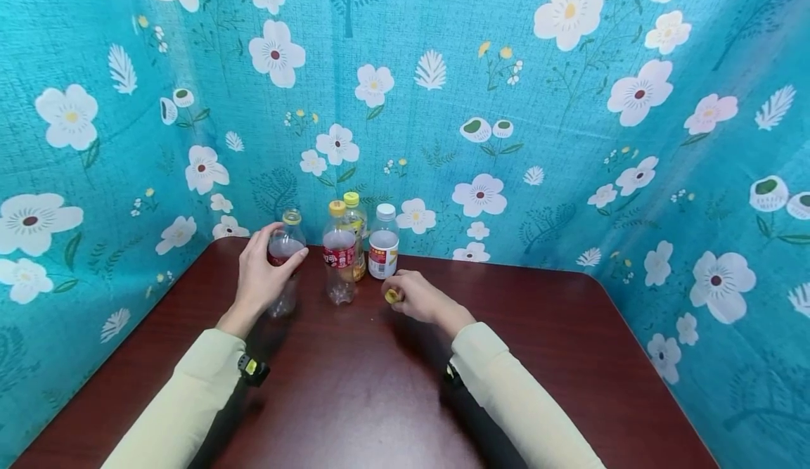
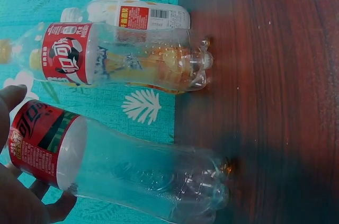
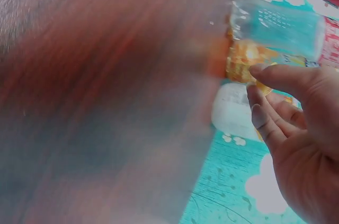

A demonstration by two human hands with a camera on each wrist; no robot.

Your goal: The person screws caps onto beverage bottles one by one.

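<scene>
My left hand [image 1: 264, 272] grips a clear plastic bottle [image 2: 137, 166] with a red label, its fingers and thumb round the label. The bottle's neck is uncapped and it stands upright on the table's left part. Between the fingers of my right hand [image 1: 418, 297] is a yellow bottle cap [image 1: 393, 296], pinched just above the table. Close to that hand stands a white-capped bottle [image 1: 383, 244]. A red-labelled bottle with an orange-yellow cap [image 1: 339, 258] stands between the hands, with a yellow-capped bottle [image 1: 359, 233] partly hidden behind it.
The dark reddish-brown table [image 1: 354, 384] has rounded far corners. A turquoise flowered cloth [image 1: 405, 138] hangs behind the bottles and along both sides.
</scene>
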